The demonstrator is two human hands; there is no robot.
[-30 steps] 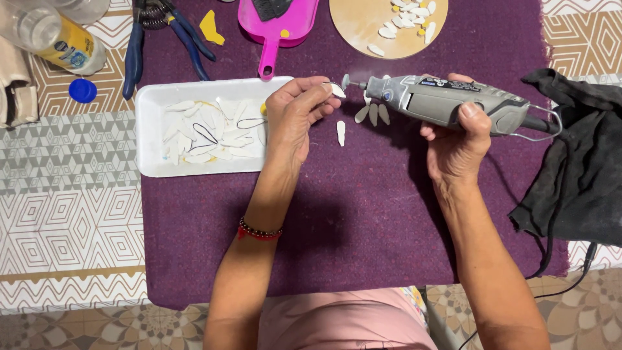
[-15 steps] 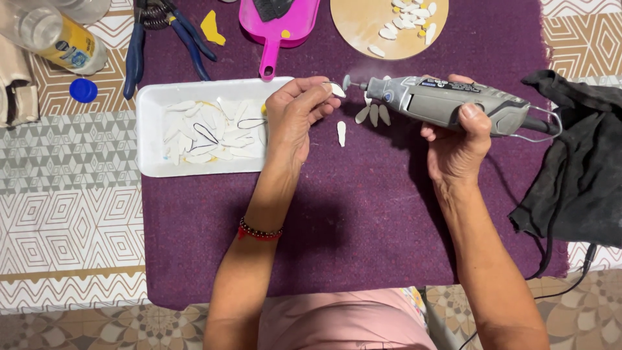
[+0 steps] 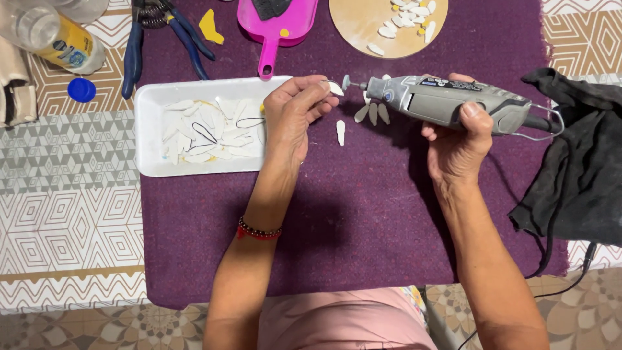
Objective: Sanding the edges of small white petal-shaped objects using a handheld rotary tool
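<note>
Purple cloth (image 3: 363,220) covers the patterned tabletop (image 3: 65,214); on it a white tray (image 3: 146,129) of pale petal-shaped pieces, blue-handled pliers (image 3: 133,55), pink scoop (image 3: 275,29), round wooden disc (image 3: 363,23); off-cloth a capless bottle (image 3: 55,35), blue cap (image 3: 81,89), black fabric (image 3: 580,168), possibly a garment.

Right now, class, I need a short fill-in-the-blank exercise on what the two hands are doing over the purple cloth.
1. The right hand grips a grey ____ tool.
2. The left hand pinches a small white ____ at the tool's tip.
3. More white pieces lie in the white ____ beside the left hand.
4. The round wooden board lies ____ the tool.

Missing words: rotary; petal-shaped piece; tray; beyond
</note>
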